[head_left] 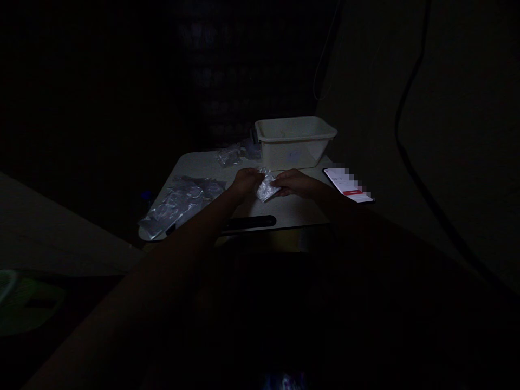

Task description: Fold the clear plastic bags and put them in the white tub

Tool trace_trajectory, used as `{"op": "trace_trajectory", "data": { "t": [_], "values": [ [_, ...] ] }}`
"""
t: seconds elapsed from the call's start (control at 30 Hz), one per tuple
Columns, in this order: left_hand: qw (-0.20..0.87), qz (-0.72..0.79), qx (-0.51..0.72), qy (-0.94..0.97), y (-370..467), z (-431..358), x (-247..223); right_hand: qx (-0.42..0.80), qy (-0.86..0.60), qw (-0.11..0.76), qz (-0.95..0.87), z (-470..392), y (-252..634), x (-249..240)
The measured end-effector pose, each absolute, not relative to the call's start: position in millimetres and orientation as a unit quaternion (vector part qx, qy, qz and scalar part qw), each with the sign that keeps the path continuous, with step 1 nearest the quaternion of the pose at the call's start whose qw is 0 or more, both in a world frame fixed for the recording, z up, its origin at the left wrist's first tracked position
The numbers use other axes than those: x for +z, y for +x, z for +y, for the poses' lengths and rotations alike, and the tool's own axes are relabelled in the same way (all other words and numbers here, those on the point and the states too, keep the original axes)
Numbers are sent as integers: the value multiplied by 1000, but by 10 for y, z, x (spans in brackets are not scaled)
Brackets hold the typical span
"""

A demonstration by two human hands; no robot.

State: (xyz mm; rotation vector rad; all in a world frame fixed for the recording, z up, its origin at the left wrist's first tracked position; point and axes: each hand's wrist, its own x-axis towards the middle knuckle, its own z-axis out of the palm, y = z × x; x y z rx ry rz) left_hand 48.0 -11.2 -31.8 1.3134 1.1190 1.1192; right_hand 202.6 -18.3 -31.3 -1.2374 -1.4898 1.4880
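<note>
On the white rounded-corner table [292, 212], the open white plastic tub [290, 154] stands at the back right, with crumpled clear plastic packets [229, 157] to its left. Before the tub, the small shiny plastic packet [266, 188] is between the left hand [246, 181] and the right hand [296, 182]. Crumpled silvery plastic bags [182, 199] lie front left; the flat black-edged phone [345, 187] is at the right edge.

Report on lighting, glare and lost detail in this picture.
Head view: very dim, the upper left and bottom nearly black; head view: the phone screen is the brightest patch, its upper-right edge pixelated; head view: glints on the shiny packet between left hand and right hand, and on the plastic bags, hide fine detail.
</note>
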Motion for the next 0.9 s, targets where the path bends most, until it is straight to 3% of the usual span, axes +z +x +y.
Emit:
{"op": "trace_trajectory", "data": {
  "t": [0.1,0.3,0.5,0.63,0.77,0.9],
  "values": [
    [515,465,477,539,460,-111,-307,556,-503,360,-555,-170,2030,-294],
    [545,459,448,540,466,-166,-280,539,-483,489,-487,-124,2025,-272],
    [533,461,471,530,438,-177,-269,572,-496,457,-467,-200,2014,-205],
    [527,452,481,536,392,-163,-119,517,-502,460,-519,-199,2047,-92],
    [459,437,537,557,313,24,213,440,-495,495,-562,-57,2190,238],
    [307,426,572,630,304,402,432,398,-504,556,-528,201,2384,645]
  ]
}}
